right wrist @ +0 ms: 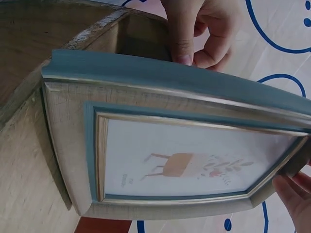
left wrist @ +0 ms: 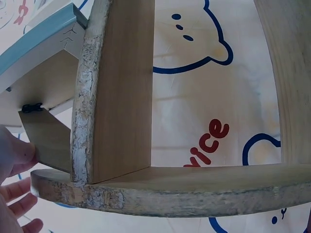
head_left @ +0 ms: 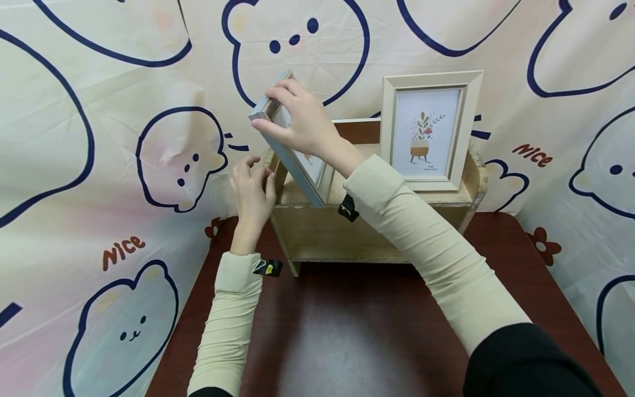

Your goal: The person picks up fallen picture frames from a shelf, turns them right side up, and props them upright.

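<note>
A blue-edged picture frame, showing a potted-plant print, stands tilted at the left end of a wooden shelf unit. My right hand grips its upper end, thumb on the near side and fingers over the edge. Behind the frame, my left hand has its thumb and index finger together at the edge of the fold-out back stand, pinching it. The stand hangs from a dark hinge on the frame's back, beside the shelf's worn side wall.
A cream picture frame with a plant print stands upright on the right half of the shelf. The unit rests on a dark red-brown table. A cloth printed with bears hangs close behind and at both sides.
</note>
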A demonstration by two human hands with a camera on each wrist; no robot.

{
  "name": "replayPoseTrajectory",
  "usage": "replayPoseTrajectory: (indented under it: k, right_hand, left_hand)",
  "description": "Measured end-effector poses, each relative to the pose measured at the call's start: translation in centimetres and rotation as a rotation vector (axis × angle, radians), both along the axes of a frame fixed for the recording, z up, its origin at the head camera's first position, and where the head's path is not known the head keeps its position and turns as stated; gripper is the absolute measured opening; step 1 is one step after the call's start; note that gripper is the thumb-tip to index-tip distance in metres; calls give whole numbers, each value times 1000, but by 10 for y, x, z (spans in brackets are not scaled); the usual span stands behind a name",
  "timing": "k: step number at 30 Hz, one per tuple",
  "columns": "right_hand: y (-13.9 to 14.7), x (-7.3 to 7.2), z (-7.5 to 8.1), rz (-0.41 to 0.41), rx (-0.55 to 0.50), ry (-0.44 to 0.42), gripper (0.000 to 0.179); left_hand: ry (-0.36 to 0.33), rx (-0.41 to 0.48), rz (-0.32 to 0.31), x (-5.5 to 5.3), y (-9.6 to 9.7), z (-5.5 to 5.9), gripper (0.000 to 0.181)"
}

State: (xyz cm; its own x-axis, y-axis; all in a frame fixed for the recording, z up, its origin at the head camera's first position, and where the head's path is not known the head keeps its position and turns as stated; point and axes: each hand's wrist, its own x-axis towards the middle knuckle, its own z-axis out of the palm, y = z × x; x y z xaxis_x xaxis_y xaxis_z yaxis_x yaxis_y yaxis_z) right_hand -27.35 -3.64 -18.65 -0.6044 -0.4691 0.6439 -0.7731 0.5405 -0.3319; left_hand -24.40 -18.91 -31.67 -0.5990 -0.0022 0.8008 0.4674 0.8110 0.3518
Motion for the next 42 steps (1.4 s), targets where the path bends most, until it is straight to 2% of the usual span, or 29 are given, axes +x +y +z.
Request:
replayPoseTrajectory:
  k: [4,7,11,15,19,23,30,33,38,42]
  right_hand:
    - [1,-4,0,17,-46,-29,44]
    - [4,-10,2,29,-89,-67,43]
    - [11,-21,9,-4,-128,-122,44]
    - [19,-34,14,-35,-106,-194,46]
    - [26,-42,15,-57,-77,-331,51]
    - [33,-48,15,-83,-102,-482,57]
    - [35,-59,7,-43,-128,-646,57]
    - [34,-60,2,-47,-126,-649,52]
    - [30,-60,-2,-80,-110,-593,48]
    - [28,-62,-5,-91,-117,-556,46]
  left_hand:
    - [16,38,-15,2,-2,0,13]
    - [46,83,-38,5,-1,3,26]
    - [124,151,-91,9,4,14,44]
    - [185,175,-145,16,14,26,61]
    - [208,169,-186,20,25,32,74]
    - [211,168,-208,19,32,35,78]
    - [178,164,-178,21,40,37,83]
    - [159,162,-163,22,42,37,84]
    - [133,158,-143,24,44,36,86]
    - [123,167,-150,24,44,36,88]
